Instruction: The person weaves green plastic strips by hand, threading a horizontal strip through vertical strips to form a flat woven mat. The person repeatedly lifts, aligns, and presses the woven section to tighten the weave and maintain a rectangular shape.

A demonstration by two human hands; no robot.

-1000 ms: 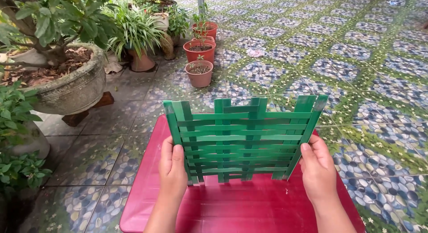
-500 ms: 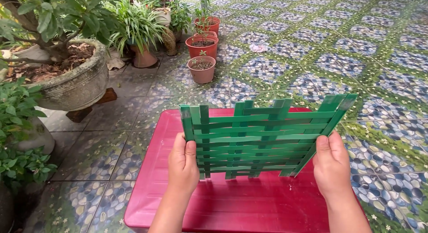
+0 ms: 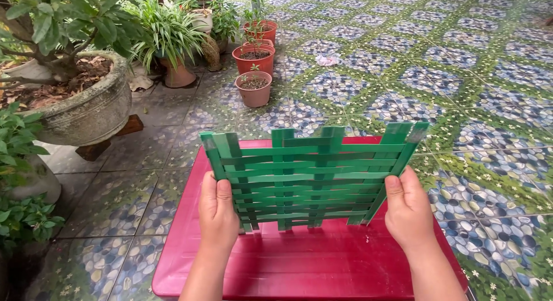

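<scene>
Far on the left sits a big grey stone planter [image 3: 86, 114] with a leafy little tree in it, and dry brown leaves lie on its soil. Next to it, further back, a spiky green plant [image 3: 167, 30] grows in a brown pot. A bit more to the right stand three small pots in a row: a pink pot [image 3: 254, 89] in front, a red pot [image 3: 253, 58] behind it, and another red one at the back. The floor is made of tiles [image 3: 461, 76] with blue pebbles and green leaf patterns.

Closer in, a red plastic table [image 3: 322, 266] sits low on the tiles. The left hand [image 3: 218, 211] grips the left edge of a green woven mat [image 3: 305, 174] made of flat plastic strips. The thumb lies on the front and the fingers curl behind. The mat stands upright over the table, right in the middle, with its bottom strip ends just above the red top or touching it; I cannot tell which. Its top corners spread out wider than its bottom. The right hand [image 3: 410, 211] grips the right edge the same way, thumb in front.
</scene>
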